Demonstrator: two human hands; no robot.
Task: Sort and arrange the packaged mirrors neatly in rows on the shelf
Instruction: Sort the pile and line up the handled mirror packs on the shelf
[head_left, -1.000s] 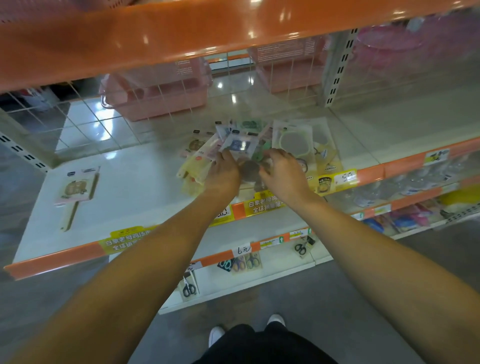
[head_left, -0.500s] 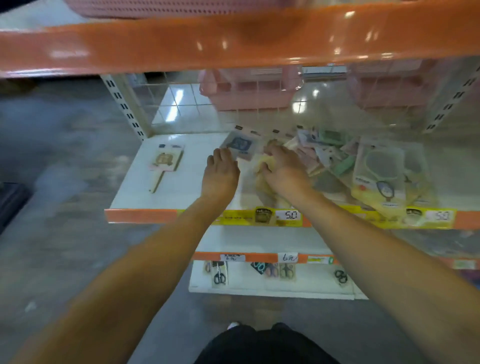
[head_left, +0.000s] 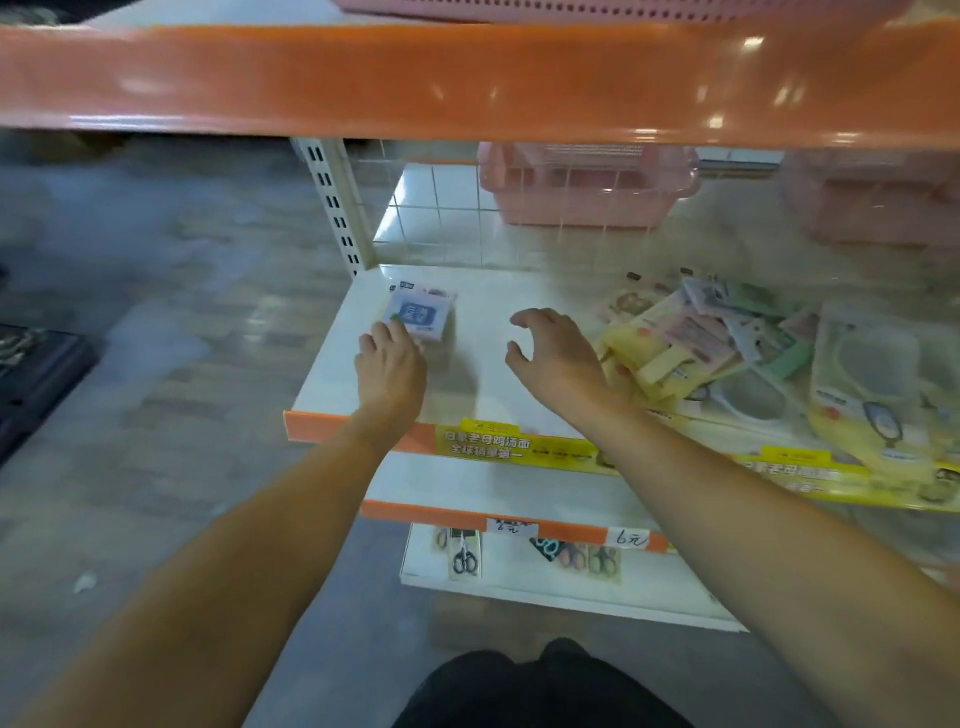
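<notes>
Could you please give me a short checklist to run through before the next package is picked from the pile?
1. Left hand done placing: its fingertips touch the blue-labelled package near the shelf's back left corner; release cannot tell.
2. Placed package square to the shelf edge: slightly tilted, not ok.
3. Right hand free: open, fingers curled, holding nothing, ok.
4. Bare room on the white shelf beside the placed package: ok.
5. Pile of mirror packages within reach: just beside the right hand, ok.
6. Pile sorted: packages overlap at mixed angles, not ok.
</notes>
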